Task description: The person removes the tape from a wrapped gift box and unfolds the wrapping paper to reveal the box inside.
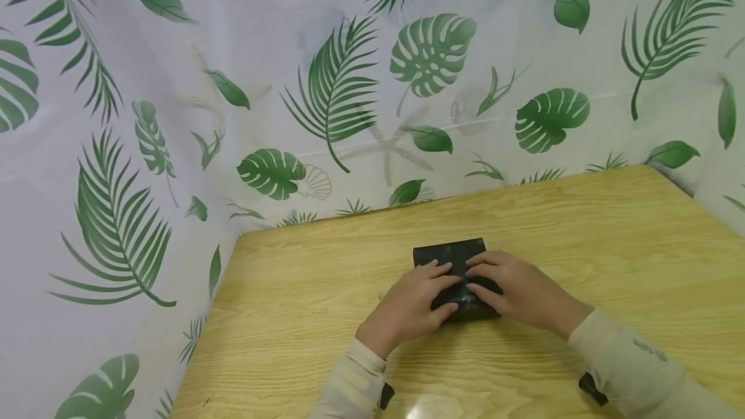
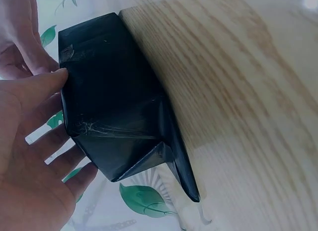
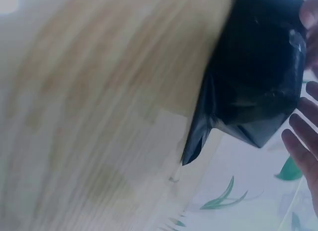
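Note:
A black wrapped packet [image 1: 460, 252] with folded edges lies on the wooden table in the head view. The left hand [image 1: 412, 301] rests on its left part, fingers spread and slightly bent. From the other side the right hand [image 1: 518, 286] touches its top and right part, fingertips close to the left hand's. In the left wrist view the left hand [image 2: 35, 156] has thumb and fingertips along the edge of the packet [image 2: 114, 92], which has a folded flap at one end. The right wrist view shows the right hand's fingers [image 3: 303, 136] beside the packet [image 3: 253, 72].
The wood-grain table [image 1: 291, 315] extends around the packet. Behind it and at the left hangs a white cloth [image 1: 361, 180] with green leaf prints. Dark strap ends show near both sleeved wrists.

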The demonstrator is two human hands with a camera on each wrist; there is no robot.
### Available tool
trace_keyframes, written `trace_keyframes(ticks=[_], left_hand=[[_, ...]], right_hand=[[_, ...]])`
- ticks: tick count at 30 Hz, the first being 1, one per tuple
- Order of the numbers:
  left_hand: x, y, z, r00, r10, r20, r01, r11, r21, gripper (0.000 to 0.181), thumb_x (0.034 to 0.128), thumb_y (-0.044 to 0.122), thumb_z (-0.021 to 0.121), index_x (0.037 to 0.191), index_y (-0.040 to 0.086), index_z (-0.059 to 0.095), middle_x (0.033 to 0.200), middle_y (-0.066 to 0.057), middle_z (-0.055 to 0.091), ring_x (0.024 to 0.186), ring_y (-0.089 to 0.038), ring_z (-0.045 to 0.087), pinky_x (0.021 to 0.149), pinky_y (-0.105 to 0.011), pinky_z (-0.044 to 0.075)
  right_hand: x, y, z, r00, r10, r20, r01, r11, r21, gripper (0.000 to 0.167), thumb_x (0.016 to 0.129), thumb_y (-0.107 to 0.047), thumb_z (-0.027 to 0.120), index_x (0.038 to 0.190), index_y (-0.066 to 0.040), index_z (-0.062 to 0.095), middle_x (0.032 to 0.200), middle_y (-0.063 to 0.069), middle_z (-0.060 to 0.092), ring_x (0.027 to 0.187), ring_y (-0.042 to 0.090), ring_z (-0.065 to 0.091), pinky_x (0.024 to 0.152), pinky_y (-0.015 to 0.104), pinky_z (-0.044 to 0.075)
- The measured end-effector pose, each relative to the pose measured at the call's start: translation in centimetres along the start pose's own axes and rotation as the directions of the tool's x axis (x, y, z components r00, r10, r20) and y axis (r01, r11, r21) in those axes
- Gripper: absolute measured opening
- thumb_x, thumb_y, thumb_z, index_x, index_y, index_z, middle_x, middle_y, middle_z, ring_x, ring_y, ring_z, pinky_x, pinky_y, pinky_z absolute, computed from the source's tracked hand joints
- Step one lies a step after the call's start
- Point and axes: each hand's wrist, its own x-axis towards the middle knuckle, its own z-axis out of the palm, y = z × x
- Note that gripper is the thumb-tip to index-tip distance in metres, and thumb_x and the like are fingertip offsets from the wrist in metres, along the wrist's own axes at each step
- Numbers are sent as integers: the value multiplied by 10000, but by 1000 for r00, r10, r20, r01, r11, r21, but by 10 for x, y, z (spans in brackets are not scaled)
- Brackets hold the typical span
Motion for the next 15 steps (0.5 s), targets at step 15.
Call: trace_keyframes(ticks=[15], left_hand=[[1, -2, -2, 1000, 19, -10, -19, 1000, -15, 459, 1018, 354, 629, 1434, 161, 596, 1543, -58, 467, 1448, -230, 399, 1168, -370, 341]], right_hand=[[-11, 0, 17, 935, -351, -51, 331, 914, -234, 691, 1101, -474, 242, 1066, -5, 748, 1068, 112, 694, 939, 236, 688, 754, 383, 598]])
